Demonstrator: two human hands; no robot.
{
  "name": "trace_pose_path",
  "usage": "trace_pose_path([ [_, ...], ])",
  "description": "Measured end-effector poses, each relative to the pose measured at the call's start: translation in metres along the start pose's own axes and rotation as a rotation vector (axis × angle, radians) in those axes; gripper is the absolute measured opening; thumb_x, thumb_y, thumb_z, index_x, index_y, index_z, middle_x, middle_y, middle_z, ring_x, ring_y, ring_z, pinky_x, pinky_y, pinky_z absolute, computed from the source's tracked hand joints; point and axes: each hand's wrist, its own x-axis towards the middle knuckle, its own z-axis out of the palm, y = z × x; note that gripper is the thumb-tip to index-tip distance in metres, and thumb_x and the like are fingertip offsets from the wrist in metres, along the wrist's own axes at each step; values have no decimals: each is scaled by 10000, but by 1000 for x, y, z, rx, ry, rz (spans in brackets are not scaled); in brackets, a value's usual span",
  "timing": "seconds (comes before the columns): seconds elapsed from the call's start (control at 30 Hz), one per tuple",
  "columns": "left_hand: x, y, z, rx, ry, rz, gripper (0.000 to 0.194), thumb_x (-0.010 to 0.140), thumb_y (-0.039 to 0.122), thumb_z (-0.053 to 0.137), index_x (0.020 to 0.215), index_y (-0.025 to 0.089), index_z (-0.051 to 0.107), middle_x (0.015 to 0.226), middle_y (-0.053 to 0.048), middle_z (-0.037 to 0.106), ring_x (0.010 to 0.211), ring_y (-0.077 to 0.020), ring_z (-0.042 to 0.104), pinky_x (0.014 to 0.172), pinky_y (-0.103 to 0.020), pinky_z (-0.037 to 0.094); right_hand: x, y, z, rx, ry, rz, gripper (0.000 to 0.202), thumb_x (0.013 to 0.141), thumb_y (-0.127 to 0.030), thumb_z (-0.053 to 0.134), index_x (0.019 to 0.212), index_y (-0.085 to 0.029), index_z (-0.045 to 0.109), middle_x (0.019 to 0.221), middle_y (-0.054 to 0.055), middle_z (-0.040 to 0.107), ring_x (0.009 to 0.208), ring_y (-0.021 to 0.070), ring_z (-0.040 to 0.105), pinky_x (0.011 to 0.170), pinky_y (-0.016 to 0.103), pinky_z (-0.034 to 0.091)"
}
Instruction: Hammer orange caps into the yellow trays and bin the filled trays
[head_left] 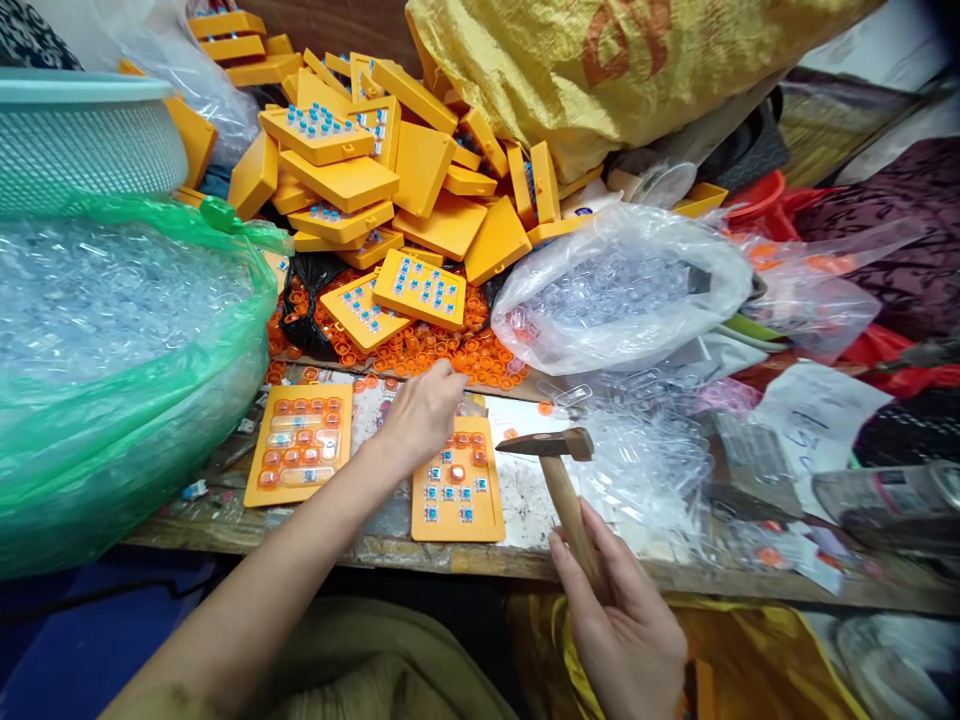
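Observation:
My right hand (626, 630) grips the wooden handle of a hammer (564, 490), its metal head raised to the right of a yellow panel (457, 525). That panel lies flat at the bench front, with small blue-topped switches in its lower part and clear orange caps higher up. My left hand (426, 415) is closed above the panel's upper left, fingers curled; whatever they may hold is hidden. A second yellow panel (259, 490) rests to the left, fitted with orange caps and long clear covers. Beyond my left hand are spread many loose orange caps (420, 350).
Many yellow panels (435, 225) are heaped at the back. A green bag (172, 400) of clear parts stands left, below a pale blue basket (90, 140). A white bag (622, 340) and loose clear covers (652, 450) lie right. A yellow sack (517, 80) hangs over the back.

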Motion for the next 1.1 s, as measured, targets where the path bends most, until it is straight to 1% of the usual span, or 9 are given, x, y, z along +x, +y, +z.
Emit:
trace_pose_path([
  [0.07, -29, -2, -6, 94, 119, 162, 247, 869, 69, 428, 948, 135, 653, 916, -111, 659, 809, -197, 645, 716, -329, 542, -2, -2, 0, 3, -18, -68, 323, 826, -197, 628, 1146, -205, 671, 1011, 72, 737, 857, 206, 712, 759, 304, 585],
  [0.17, -71, -6, -6, 163, 273, 414, 221, 893, 78, 431, 986, 134, 623, 878, -110, 684, 793, -182, 659, 701, -303, 561, -6, -4, 2, 24, -75, -177, 387, 827, -114, 613, 1194, -233, 639, 1009, 60, 728, 842, 179, 709, 747, 262, 574],
  [0.3, -103, -10, 0, 87, 292, 524, 225, 879, 73, 489, 1070, 131, 593, 887, -118, 720, 843, -200, 682, 730, -329, 581, -14, -5, 6, 34, -154, -264, 488, 821, -35, 596, 1264, -239, 583, 1020, 57, 709, 867, 151, 697, 786, 225, 546],
  [0.4, -109, -9, 6, -79, 305, 452, 280, 839, 46, 568, 1104, 136, 587, 925, -104, 731, 870, -185, 692, 796, -311, 582, -19, -5, 7, 15, -194, -308, 513, 829, -17, 571, 1289, -244, 560, 1003, 59, 706, 873, 148, 695, 779, 220, 539],
  [0.53, -109, -6, 14, -395, 355, 126, 361, 813, 96, 635, 1157, 185, 575, 874, -46, 716, 767, -134, 689, 749, -251, 594, -22, -6, 7, -34, -255, -331, 524, 850, -29, 530, 1328, -242, 524, 978, 72, 703, 878, 159, 694, 739, 225, 543],
  [0.63, -110, -4, 19, -492, 315, -7, 457, 803, 116, 640, 1237, 204, 526, 899, -36, 680, 777, -127, 665, 740, -255, 590, -20, -10, 5, -16, -238, -339, 565, 840, -18, 540, 1348, -261, 502, 967, 69, 701, 860, 157, 693, 726, 231, 550],
  [0.77, -110, -5, 19, -538, 287, -21, 545, 808, 112, 624, 1309, 238, 449, 951, -40, 645, 834, -133, 648, 772, -276, 576, -17, -13, 1, -18, -150, -371, 659, 807, 10, 584, 1376, -298, 464, 985, 71, 696, 838, 163, 688, 719, 261, 559],
  [0.93, -110, -5, 16, -587, 251, -9, 632, 811, 79, 610, 1364, 287, 386, 1029, -41, 638, 889, -132, 654, 830, -278, 569, -18, -6, -2, -82, -271, -429, 654, 822, 28, 529, 1392, -285, 451, 948, 69, 701, 806, 144, 695, 685, 215, 542],
  [1.1, -113, -3, 20, -619, 242, -24, 680, 826, 74, 596, 1399, 328, 334, 1098, -42, 624, 895, -125, 670, 861, -285, 565, -17, -4, -4, -142, -308, -451, 645, 829, 11, 509, 1397, -287, 445, 966, 55, 707, 809, 138, 705, 710, 201, 545],
])
